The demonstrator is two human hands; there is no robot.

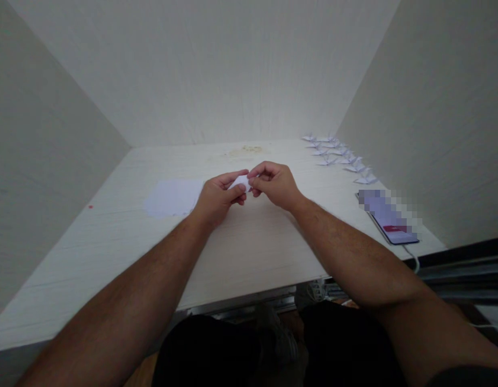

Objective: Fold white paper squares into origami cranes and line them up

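Observation:
A small folded piece of white paper (242,181) is held between both hands, above the middle of the white table (249,236). My left hand (219,198) is closed on its left part, the thumb lying over the paper. The fingertips of my right hand (275,184) pinch its right end. The fingers hide much of the paper, so its exact shape cannot be made out. Just left of my left hand lies a stack of white paper sheets (172,197), partly covered by that hand.
Several folded white paper cranes (331,153) stand in rows at the back right. Nearer on the right lies a smartphone (388,217) with a white cable (412,257) running over the table's edge. Walls (240,70) enclose the table at the back and both sides.

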